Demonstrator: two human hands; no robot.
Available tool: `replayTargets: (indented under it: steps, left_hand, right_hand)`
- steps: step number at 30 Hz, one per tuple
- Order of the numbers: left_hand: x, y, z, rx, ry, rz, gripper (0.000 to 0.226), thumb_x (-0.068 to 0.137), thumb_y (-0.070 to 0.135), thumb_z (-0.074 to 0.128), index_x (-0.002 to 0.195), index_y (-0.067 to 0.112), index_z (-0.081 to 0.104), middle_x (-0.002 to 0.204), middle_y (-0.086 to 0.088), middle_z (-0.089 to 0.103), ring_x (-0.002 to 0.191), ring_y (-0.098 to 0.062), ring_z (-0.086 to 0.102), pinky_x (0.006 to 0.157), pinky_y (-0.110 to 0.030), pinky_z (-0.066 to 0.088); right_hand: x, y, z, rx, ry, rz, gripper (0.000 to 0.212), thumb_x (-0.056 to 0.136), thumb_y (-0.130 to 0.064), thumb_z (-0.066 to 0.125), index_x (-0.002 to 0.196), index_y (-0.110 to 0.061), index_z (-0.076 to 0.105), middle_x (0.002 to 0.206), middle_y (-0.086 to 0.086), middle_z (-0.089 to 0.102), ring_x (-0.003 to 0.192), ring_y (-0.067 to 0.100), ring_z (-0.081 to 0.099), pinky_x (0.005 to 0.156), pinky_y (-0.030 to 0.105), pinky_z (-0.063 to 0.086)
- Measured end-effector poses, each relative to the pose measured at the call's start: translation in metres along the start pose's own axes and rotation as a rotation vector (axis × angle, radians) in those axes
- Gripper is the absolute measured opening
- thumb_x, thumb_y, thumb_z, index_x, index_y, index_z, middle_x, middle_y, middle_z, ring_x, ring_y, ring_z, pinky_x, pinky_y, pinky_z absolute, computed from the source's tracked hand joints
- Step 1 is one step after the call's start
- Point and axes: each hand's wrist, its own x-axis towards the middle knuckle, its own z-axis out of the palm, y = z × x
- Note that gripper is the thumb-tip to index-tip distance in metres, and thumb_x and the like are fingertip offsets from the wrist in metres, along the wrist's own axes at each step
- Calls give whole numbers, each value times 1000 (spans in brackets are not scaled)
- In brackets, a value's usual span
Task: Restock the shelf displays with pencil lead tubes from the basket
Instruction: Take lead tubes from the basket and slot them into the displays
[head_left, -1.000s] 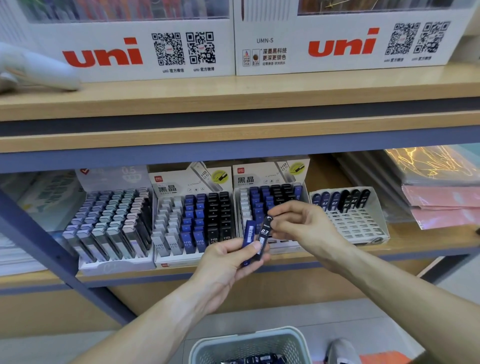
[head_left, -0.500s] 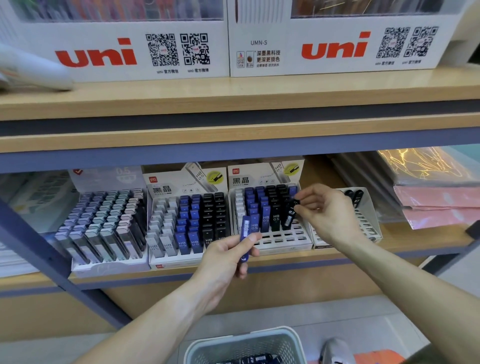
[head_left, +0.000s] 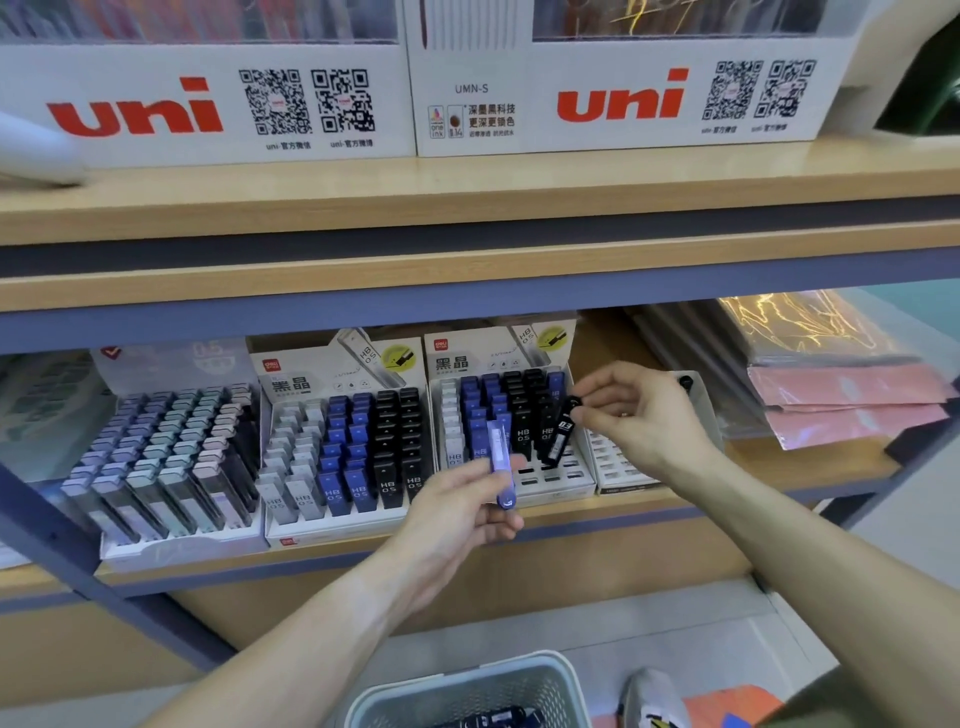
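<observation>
Head view: the right hand (head_left: 641, 421) pinches a slim black plastic lead tube (head_left: 561, 430) by its cap, tilted over the front rows of the white slotted display tray (head_left: 558, 491). The left hand (head_left: 462, 512) grips a blue lead tube (head_left: 501, 462) near the shelf's front edge (head_left: 597, 519). Below sits the grey mesh basket (head_left: 467, 691).

Black tube (head_left: 562, 431), blue tube (head_left: 501, 460), grey basket (head_left: 467, 686), pink packets (head_left: 852, 400)

black tube (head_left: 561, 431) moved from left hand (head_left: 462, 514) into display tray (head_left: 558, 491), right hand (head_left: 641, 415) lowering it
</observation>
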Motion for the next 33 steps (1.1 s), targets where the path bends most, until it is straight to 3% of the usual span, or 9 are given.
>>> replayTargets:
  steps: [6, 8, 10, 14, 20, 24, 28, 33]
  left_hand:
    - [18, -4, 30, 268, 16, 151, 15, 97, 15, 69, 111, 9, 74, 88, -8, 73, 73, -17, 72, 72, -27, 58]
    - [28, -8, 43, 354, 12, 221, 5, 96, 17, 70, 96, 16, 75, 86, -2, 74, 76, -16, 73, 75, -28, 59]
    - [40, -15, 58, 541, 5, 309, 11, 98, 23, 67, 90, 26, 74, 87, 7, 75, 85, -12, 71, 82, -26, 57]
    - [58, -29, 95, 678, 28, 350, 12, 102, 31, 60, 95, 26, 67, 93, 11, 75, 88, -2, 68, 82, -26, 55]
    - [92, -38, 142, 743, 123, 370, 22, 105, 32, 53, 84, 25, 50, 86, 3, 72, 80, -15, 67, 77, -40, 54]
    - [103, -45, 149, 815, 109, 381, 15, 107, 33, 47, 96, 23, 50, 84, -2, 68, 78, -23, 66, 74, -46, 55]
    - [107, -48, 150, 866, 107, 373, 22, 108, 30, 46, 120, 13, 54, 105, -7, 70, 98, -27, 67, 86, -44, 54]
    - [107, -46, 150, 870, 107, 342, 20, 108, 30, 45, 116, 15, 54, 103, -4, 69, 95, -25, 66, 86, -42, 53]
  right_hand:
    - [10, 18, -46, -185, 190, -6, 20, 83, -8, 79, 87, -26, 71, 82, -6, 72, 76, 12, 69, 70, 22, 56]
    - [14, 29, -62, -251, 229, 1, 21, 84, -6, 77, 88, -25, 70, 81, -8, 70, 76, 10, 68, 65, 15, 51]
    - [16, 40, -72, -312, 249, 17, 21, 85, -4, 74, 89, -24, 69, 81, -10, 69, 76, 6, 66, 61, 10, 47]
    - [19, 61, -78, -443, 225, -17, 24, 85, 0, 68, 92, -23, 67, 83, -10, 70, 75, 6, 65, 72, 26, 57]
    - [29, 82, -78, -587, 223, -75, 23, 86, -2, 63, 99, -21, 66, 90, -3, 75, 82, 21, 69, 73, 33, 57]
    - [33, 93, -75, -658, 193, -108, 23, 85, -1, 63, 98, -19, 65, 90, 2, 74, 84, 27, 69, 70, 35, 55]
    - [38, 96, -74, -638, 176, -93, 22, 86, 0, 65, 98, -17, 67, 91, 0, 75, 83, 23, 68, 69, 26, 50]
    - [41, 103, -74, -608, 118, -55, 25, 86, 0, 63, 99, -21, 67, 92, -3, 74, 84, 19, 69, 69, 22, 47]
